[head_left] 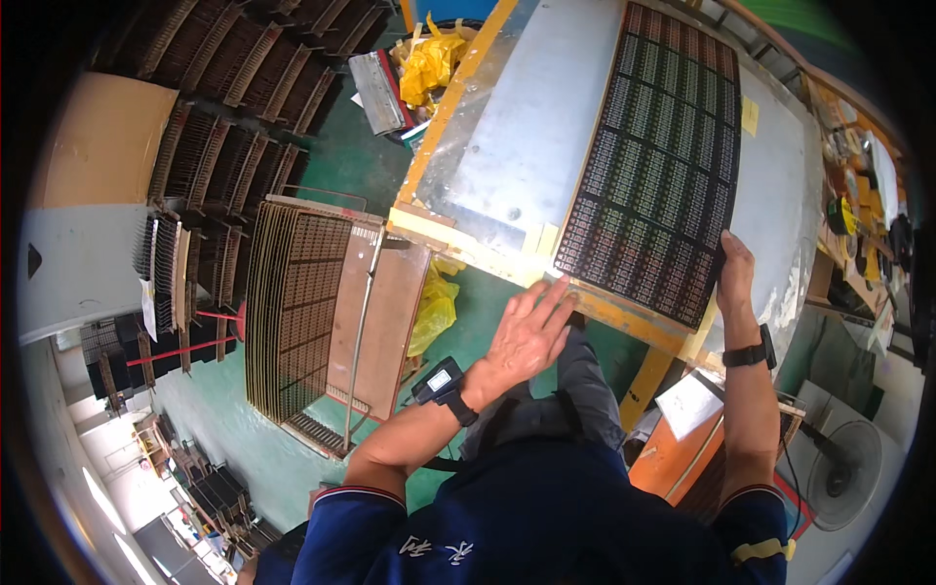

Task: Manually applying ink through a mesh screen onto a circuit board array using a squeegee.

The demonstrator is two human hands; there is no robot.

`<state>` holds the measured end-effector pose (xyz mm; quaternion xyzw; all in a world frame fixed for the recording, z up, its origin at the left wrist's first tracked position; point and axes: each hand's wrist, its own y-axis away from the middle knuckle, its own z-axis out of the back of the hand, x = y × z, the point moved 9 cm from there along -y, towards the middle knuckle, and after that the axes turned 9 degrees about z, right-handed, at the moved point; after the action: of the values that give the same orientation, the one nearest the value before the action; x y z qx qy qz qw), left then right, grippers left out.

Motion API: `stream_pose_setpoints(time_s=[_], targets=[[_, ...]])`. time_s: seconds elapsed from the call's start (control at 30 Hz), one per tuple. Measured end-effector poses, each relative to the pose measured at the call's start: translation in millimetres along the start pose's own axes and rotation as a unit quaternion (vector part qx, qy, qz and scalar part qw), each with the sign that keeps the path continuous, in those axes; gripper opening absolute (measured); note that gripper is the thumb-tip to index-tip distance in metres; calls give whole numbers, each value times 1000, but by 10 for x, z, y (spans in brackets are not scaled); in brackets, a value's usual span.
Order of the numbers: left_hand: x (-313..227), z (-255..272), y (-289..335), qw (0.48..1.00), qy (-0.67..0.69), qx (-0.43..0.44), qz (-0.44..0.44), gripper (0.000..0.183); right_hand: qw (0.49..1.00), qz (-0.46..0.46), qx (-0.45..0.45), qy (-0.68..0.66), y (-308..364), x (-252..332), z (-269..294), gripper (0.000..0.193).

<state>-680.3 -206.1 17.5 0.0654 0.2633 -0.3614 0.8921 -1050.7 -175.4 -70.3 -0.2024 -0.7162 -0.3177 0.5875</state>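
Note:
A long dark circuit board panel (653,161), covered in rows of small repeated printed patterns, lies on a pale work table (526,117). My left hand (526,331) is at its near left corner, fingers stretched out and fingertips touching the edge. Against the panel's near right edge is my right hand (737,273), its fingers together and closed at that edge; some of them are hidden. Each wrist has a dark band; the left one carries a small device with a lit screen (444,378).
Left of the table stands a wire rack (297,322) with several upright panels. More slotted racks (224,58) fill the far left. A bin with yellow plastic (431,63) stands behind the table's left edge. A fan (843,473) is at the lower right, near white paper (689,405).

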Motion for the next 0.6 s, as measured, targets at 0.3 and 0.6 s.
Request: stream_pose_setpoints(time_s=[0.3, 0.6], targets=[[-183, 38, -188, 996, -83, 20, -38, 55, 803, 215, 99, 546, -155, 789, -514, 95], [-130, 51, -175, 995, -76, 27, -52, 55, 829, 92, 136, 534, -107, 640, -325, 105]])
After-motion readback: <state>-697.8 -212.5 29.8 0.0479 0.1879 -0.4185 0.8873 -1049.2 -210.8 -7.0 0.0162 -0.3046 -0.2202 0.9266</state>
